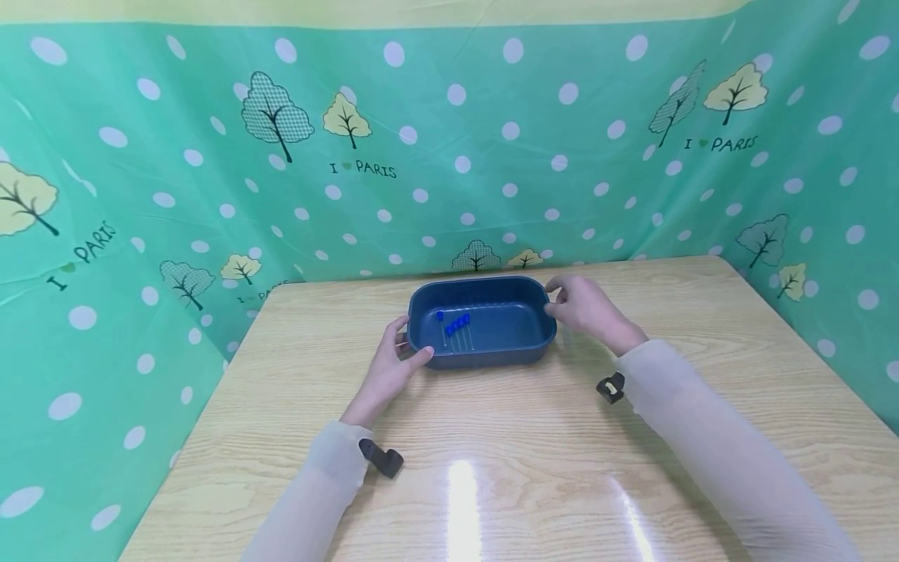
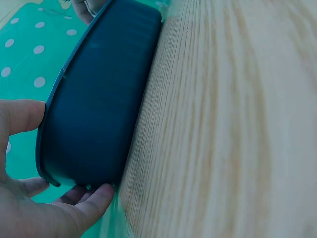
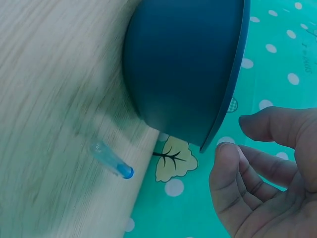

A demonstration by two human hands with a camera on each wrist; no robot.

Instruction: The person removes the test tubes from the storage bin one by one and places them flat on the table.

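Note:
A dark blue oblong tub (image 1: 485,361) stands toward the back of the wooden table, with several clear tubes with blue caps (image 1: 458,324) lying in its left part. My left hand (image 1: 390,367) grips the tub's left end, with thumb and fingers spread around the corner, as the left wrist view shows too. Beyond the right end is my right hand (image 1: 586,308). Its thumb and forefinger are bent, their tips close to the rim and a gap between them. Another blue-capped tube (image 3: 113,161) lies on the table beside the tub's right end in the right wrist view.
The wooden table (image 1: 534,453) runs on both sides and in front of the tub. Green dotted cloth (image 1: 485,156) with printed trees hangs behind it and along both sides. Dark wrist mounts (image 1: 382,459) sit on both sleeves.

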